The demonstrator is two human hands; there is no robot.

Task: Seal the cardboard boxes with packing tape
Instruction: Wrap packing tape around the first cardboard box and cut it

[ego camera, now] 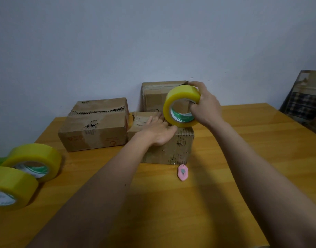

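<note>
Three beat-up cardboard boxes on the wooden table (225, 176), and the small box (164, 147) sits right under the left hand (159, 130), fingers together and flat on its top. Right hand (205, 106) clamps the yellow tape roll (181, 106), fingers hooked through its core, roll touching the left fingertips; pink cutter (182, 172) lies just nearer than the box.

On the bench (243, 158) there are three cardboard boxes, one at the far left (94, 126), one in the middle (171, 149) and one at the far right (157, 95), three rolls of yellow tape, two at the near left (35, 158) (10, 187) and one held up (180, 106), and one pink cutter (182, 172).
</note>
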